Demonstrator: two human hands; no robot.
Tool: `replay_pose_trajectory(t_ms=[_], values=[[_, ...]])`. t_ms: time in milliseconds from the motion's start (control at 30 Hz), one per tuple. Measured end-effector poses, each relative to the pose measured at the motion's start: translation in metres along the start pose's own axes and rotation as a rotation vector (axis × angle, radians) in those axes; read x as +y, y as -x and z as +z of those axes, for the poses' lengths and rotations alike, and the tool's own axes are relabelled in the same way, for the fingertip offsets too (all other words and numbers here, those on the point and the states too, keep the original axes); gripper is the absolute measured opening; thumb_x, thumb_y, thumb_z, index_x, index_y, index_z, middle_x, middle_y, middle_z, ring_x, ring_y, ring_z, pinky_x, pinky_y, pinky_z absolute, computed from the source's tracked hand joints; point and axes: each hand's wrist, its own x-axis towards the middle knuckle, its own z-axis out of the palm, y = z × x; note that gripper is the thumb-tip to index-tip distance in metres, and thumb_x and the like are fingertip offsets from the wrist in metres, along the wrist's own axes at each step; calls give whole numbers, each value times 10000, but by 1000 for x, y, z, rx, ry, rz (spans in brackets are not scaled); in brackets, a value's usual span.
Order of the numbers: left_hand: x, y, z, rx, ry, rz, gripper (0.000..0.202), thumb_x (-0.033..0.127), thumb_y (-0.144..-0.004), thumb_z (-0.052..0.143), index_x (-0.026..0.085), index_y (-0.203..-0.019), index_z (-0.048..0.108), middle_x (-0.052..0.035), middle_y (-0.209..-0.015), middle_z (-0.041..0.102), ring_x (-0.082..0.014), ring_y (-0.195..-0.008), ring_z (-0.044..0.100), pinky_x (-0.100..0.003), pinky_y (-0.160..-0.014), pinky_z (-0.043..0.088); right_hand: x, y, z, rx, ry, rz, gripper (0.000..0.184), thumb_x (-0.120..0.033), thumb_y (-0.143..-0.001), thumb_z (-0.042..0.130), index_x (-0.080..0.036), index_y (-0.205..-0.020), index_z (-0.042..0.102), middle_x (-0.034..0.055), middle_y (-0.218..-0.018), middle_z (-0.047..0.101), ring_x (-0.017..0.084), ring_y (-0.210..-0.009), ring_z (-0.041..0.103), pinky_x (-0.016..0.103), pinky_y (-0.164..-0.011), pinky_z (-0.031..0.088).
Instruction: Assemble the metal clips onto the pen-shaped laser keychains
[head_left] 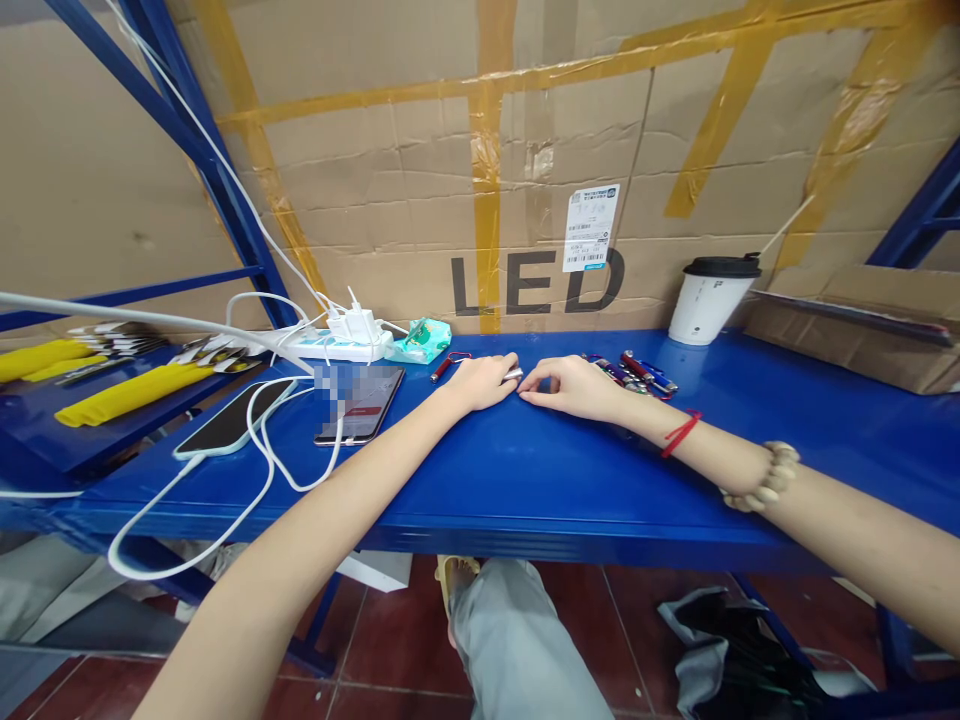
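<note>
My left hand rests on the blue shelf top, its fingers closed on a small silver tube whose end shows at the fingertips. Just right of it, my right hand is bent with thumb and fingers pinched together near the tube. Whatever sits in that pinch is too small to make out. A red keychain tube with a clip lies beyond my left wrist. Behind my right hand is a pile of small red, blue and purple keychain tubes, partly hidden by the hand and forearm.
Two phones, one dark and one lit, lie at left among white cables. A power strip, a green packet, a lidded cup and an open carton stand along the back, before a large cardboard sheet.
</note>
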Motion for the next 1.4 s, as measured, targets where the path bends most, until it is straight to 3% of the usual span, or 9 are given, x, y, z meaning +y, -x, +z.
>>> replay_pose_trajectory(t_ms=[1167, 1400], values=[[2, 1, -3, -29, -2, -9, 256, 346, -878, 324, 215, -1052, 459, -64, -1091, 625, -236, -935, 611, -328, -717, 476, 0, 0, -2, -39, -34, -22, 230, -329, -794, 533, -202, -869, 709, 25, -864, 697, 144, -684, 610, 242, -598, 432], [1, 1, -1, -13, -10, 2, 248, 353, -884, 331, 217, -1048, 457, -61, -1083, 628, -229, -934, 613, -327, -733, 475, -1, 0, -3, -66, -37, 26, 236, -322, -786, 541, -213, -924, 699, 20, -827, 690, 142, -689, 605, 227, -585, 410]])
